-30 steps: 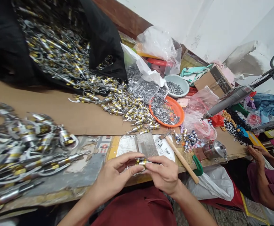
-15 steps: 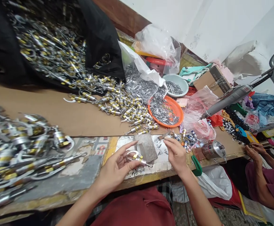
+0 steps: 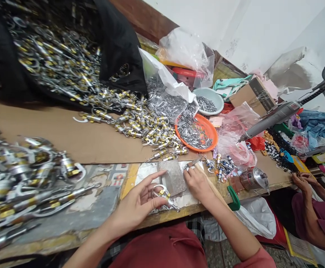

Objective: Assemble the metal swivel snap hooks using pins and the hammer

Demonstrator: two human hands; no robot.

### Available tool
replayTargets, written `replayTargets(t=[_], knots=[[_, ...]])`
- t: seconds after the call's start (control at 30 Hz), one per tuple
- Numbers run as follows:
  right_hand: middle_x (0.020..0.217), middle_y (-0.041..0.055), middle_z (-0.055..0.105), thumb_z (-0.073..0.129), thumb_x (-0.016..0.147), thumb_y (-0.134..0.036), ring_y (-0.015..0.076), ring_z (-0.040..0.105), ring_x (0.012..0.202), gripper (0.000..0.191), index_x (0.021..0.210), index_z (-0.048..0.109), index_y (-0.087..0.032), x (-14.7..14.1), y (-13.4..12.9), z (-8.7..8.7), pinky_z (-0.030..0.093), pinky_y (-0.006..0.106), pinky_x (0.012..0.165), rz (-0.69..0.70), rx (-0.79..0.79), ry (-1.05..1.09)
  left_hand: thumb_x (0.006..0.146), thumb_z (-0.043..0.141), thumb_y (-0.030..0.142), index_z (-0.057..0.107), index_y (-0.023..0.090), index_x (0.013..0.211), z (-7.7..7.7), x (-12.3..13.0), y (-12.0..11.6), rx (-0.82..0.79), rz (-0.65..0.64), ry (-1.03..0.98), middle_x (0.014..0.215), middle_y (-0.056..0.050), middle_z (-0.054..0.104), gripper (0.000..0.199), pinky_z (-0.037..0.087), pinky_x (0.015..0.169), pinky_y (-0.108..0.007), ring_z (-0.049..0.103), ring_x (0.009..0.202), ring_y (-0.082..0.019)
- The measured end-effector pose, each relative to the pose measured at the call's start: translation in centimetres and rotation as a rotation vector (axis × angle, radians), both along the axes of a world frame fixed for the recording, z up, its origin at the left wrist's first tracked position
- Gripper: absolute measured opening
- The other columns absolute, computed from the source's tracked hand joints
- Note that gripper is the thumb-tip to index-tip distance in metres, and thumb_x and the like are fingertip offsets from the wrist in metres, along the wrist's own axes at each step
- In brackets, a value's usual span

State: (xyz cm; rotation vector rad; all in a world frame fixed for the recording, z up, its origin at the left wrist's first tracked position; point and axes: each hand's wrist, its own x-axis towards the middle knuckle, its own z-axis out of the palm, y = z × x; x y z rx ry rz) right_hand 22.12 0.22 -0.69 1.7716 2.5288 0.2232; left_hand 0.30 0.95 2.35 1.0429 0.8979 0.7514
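Note:
Between the thumb and fingers of my left hand [image 3: 140, 201] is a silver and yellow metal hook piece [image 3: 166, 197], its ringed end pointing right. Just beyond it a grey stone block [image 3: 175, 178] lies on white paper at the bench's front edge. My right hand [image 3: 196, 181] is right of the block, its fingers closed together near a small flat metal tool [image 3: 193, 162]. What its fingertips pinch, if anything, is hidden.
Many hook pieces [image 3: 151, 128] spill from a black bag [image 3: 120, 41]. Behind are an orange tray [image 3: 215, 137] and a grey-blue bowl [image 3: 220, 100]. At right are a metal mug [image 3: 253, 179], a green clamp [image 3: 233, 198], a hanging screwdriver [image 3: 268, 121] and another person's hands [image 3: 302, 182].
My right hand has moved left and down to the stone block's right side. The hook piece in my left hand has tilted, its ringed end lower.

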Motion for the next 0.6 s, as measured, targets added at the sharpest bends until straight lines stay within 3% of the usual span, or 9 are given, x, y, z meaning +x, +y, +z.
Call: replayTargets(t=[0.13, 0.27, 0.33, 0.47, 0.6], knots=[[0.098, 0.0102, 0.065, 0.049, 0.077, 0.0, 0.0189, 0.061, 0.083, 0.028, 0.095, 0.063, -0.015, 1.0, 0.6, 0.8, 0.05, 0.027, 0.068, -0.05, 0.057, 0.165, 0.061, 0.073, 0.028, 0.052, 0.017, 0.122, 0.1, -0.1, -0.2, -0.005, -0.018, 0.005, 0.075, -0.002, 0.064, 0.065, 0.055, 0.071, -0.03, 0.065, 0.071, -0.019], [0.086, 0.0049, 0.069, 0.051, 0.084, -0.012, 0.0153, 0.063, 0.08, 0.018, 0.09, 0.067, -0.018, 0.9, -0.2, 2.9, 0.051, 0.026, 0.072, -0.126, 0.171, 0.78, 0.063, 0.072, 0.03, 0.049, 0.019, 0.125, -0.2, -0.1, -0.9, -0.009, -0.012, 0.008, 0.077, -0.002, 0.066, 0.067, 0.055, 0.071, -0.027, 0.066, 0.072, -0.018], [0.081, 0.0035, 0.07, 0.055, 0.084, -0.018, 0.0151, 0.064, 0.077, 0.014, 0.085, 0.068, -0.019, 0.0, -1.0, 4.1, 0.051, 0.026, 0.071, -0.127, 0.152, 0.973, 0.063, 0.073, 0.032, 0.047, 0.02, 0.127, -0.7, 0.1, -1.5, -0.01, 0.031, -0.004, 0.077, -0.001, 0.066, 0.07, 0.055, 0.071, -0.027, 0.067, 0.072, -0.018], [0.077, 0.003, 0.07, 0.057, 0.083, -0.02, 0.0145, 0.064, 0.074, 0.013, 0.082, 0.07, -0.02, -2.4, -2.3, 5.4, 0.051, 0.025, 0.068, -0.081, 0.038, 1.079, 0.06, 0.074, 0.034, 0.043, 0.019, 0.13, -1.1, 0.7, -2.7, -0.046, 0.162, 0.013, 0.077, -0.001, 0.065, 0.077, 0.056, 0.072, -0.027, 0.067, 0.076, -0.018], [0.075, 0.0038, 0.069, 0.055, 0.084, -0.019, 0.0145, 0.063, 0.072, 0.015, 0.08, 0.07, -0.019, -3.3, -2.6, 5.3, 0.05, 0.026, 0.068, -0.028, 0.044, 1.028, 0.057, 0.075, 0.032, 0.044, 0.018, 0.129, -0.8, 1.3, -3.5, -0.076, 0.25, 0.004, 0.075, 0.0, 0.065, 0.08, 0.056, 0.072, -0.028, 0.066, 0.08, -0.019]])
